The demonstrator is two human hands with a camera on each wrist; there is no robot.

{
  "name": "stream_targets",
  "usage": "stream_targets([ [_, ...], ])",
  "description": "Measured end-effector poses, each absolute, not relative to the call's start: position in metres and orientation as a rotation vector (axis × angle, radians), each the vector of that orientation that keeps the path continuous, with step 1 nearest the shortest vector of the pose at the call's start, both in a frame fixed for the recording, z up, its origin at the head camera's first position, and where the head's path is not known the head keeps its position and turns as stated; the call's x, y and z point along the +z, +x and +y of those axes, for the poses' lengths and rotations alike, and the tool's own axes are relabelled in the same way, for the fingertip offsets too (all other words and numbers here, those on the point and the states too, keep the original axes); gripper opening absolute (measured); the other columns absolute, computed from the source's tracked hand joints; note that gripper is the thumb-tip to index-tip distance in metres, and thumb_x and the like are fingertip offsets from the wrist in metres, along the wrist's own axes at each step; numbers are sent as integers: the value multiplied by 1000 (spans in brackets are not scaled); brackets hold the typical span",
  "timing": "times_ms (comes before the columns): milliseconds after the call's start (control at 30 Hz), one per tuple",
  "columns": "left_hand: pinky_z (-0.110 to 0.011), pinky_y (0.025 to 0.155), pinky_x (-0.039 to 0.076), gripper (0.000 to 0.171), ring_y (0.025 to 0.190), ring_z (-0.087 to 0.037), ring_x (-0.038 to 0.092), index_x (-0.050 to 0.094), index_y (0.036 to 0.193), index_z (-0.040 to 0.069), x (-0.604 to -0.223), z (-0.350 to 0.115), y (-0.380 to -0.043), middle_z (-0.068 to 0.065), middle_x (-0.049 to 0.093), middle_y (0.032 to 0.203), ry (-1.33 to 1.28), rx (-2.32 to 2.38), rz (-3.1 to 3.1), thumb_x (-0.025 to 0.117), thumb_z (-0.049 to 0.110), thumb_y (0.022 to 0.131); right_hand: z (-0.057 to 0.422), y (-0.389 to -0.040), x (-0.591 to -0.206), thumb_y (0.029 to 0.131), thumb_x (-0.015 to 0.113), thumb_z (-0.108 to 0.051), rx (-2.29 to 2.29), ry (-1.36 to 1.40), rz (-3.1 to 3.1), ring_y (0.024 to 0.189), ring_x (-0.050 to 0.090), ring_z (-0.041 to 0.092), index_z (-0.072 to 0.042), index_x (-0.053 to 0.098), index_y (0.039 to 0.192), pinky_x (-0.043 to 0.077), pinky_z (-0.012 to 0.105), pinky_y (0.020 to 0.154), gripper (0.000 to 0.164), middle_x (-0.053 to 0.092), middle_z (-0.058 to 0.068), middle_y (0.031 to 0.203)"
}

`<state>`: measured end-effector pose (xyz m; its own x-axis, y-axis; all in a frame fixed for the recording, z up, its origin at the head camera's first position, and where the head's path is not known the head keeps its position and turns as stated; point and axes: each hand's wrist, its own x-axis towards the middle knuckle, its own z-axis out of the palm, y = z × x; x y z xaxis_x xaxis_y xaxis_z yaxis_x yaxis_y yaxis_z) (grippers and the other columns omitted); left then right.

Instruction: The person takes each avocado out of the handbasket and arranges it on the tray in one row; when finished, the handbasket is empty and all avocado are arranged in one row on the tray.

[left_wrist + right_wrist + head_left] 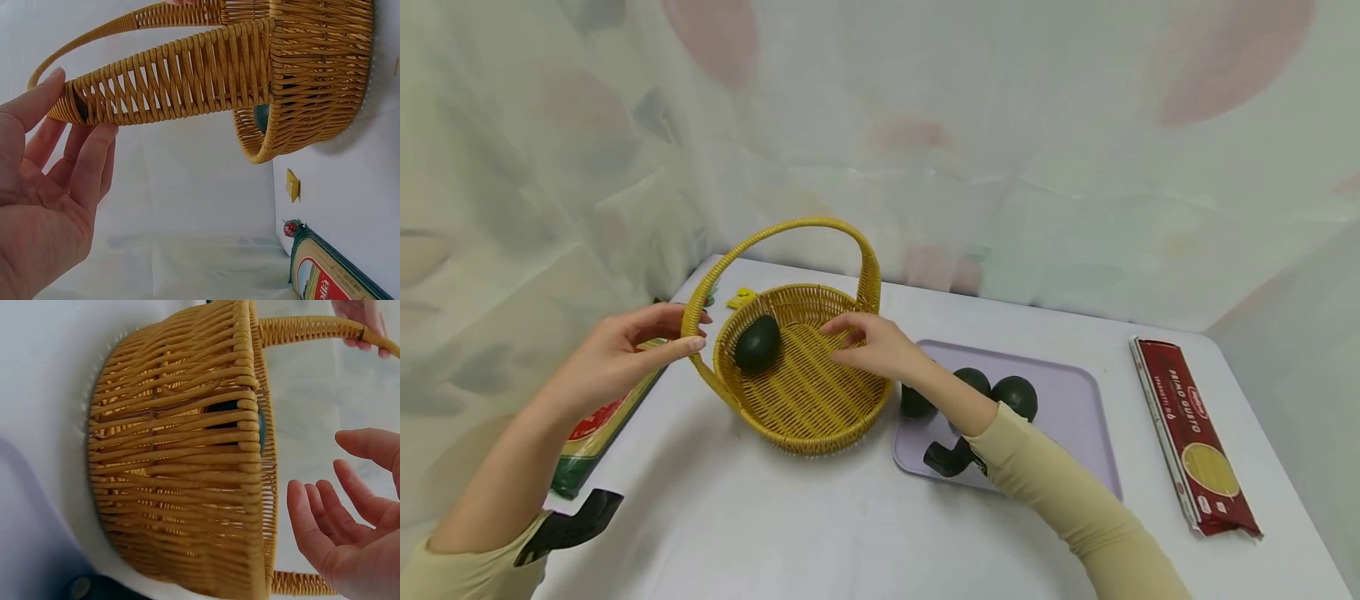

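A yellow wicker basket [812, 439] with a tall arched handle stands on the white table. Inside it, toward the left wall, lies one dark green avocado [757, 344]. My left hand [625, 350] pinches the left side of the handle between thumb and fingers, as the left wrist view [62, 169] also shows. Over the right part of the basket hovers my right hand [876, 343], its fingers loosely bent with nothing between them. Several more avocados [1015, 397] lie on a lilac tray [1075, 417] to the right, partly hidden by my right forearm.
A red spaghetti pack [1198, 437] lies at the table's right side. Behind my left arm is another pasta pack [583, 446], partly covered. A small yellow item [742, 298] sits behind the basket's left side. A patterned curtain [1000, 167] hangs along the back.
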<state>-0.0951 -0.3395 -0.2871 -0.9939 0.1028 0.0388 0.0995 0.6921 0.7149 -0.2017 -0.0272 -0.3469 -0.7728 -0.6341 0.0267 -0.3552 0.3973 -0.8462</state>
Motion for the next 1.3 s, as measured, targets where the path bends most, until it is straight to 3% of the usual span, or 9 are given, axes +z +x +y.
stream_targets([
  [200, -15, 77, 49, 32, 101, -6, 56, 62, 124, 20, -290, -342, -97, -1, 64, 111, 213, 1229, 2886, 65, 31, 95, -46, -214, -346, 88, 72, -15, -1268, -886, 2305, 96, 61, 15, -13, 66, 121, 51, 26, 75, 33, 63, -2, 114],
  [433, -16, 79, 49, 31, 101, -9, 57, 64, 122, 21, -288, -339, -98, -1, 65, 110, 194, 1245, 2877, 66, 34, 94, -69, -231, -344, 90, 69, -12, -1202, -837, 2199, 97, 63, 18, -6, 62, 126, 54, 38, 83, 37, 60, 10, 124],
  [600, -16, 79, 49, 30, 100, -10, 58, 64, 121, 20, -287, -337, -98, -1, 65, 109, 206, 1255, 2873, 66, 33, 94, -83, -244, -343, 92, 67, -11, -1157, -801, 2103, 110, 57, 20, -4, 58, 131, 50, 43, 92, 41, 54, 16, 133],
  [933, -16, 79, 49, 31, 100, -10, 58, 63, 123, 19, -288, -337, -95, -2, 65, 109, 213, 1264, 2858, 66, 31, 94, -109, -257, -352, 95, 65, -17, -1216, -689, 2026, 122, 52, 21, -7, 49, 141, 45, 42, 100, 50, 50, 7, 139],
  [1300, -17, 78, 49, 30, 99, -10, 58, 63, 122, 18, -287, -334, -96, -4, 65, 107, 246, 1251, 2869, 66, 30, 94, -124, -253, -376, 97, 61, -17, -1309, -575, 1917, 138, 37, 24, -13, 29, 153, 42, 42, 103, 64, 28, 5, 157],
])
